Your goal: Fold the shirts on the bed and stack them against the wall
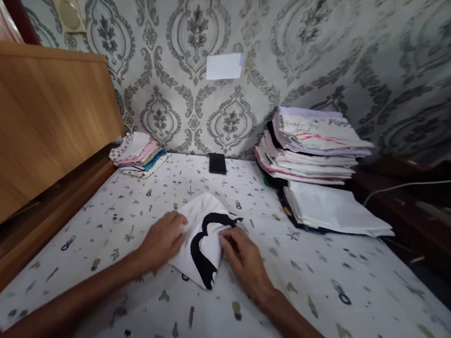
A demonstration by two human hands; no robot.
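A white cloth (195,209) with a bold black printed shape lies folded and slightly rumpled on the patterned sheet (164,316), in the middle of the head view. My left hand (163,238) grips its left edge with curled fingers. On the opposite side, my right hand (244,257) pinches the cloth's right edge between thumb and fingers. The fingertips of both hands are partly hidden. What kind of garment or cloth it is, I cannot tell.
Small folded cloths (140,155) are piled at the back left, beside a wooden panel (34,133). A black flat object (217,163) lies near the wall. At the back right stands a tall stack of folded clothes (311,147), with a folded white cloth (336,208) before it.
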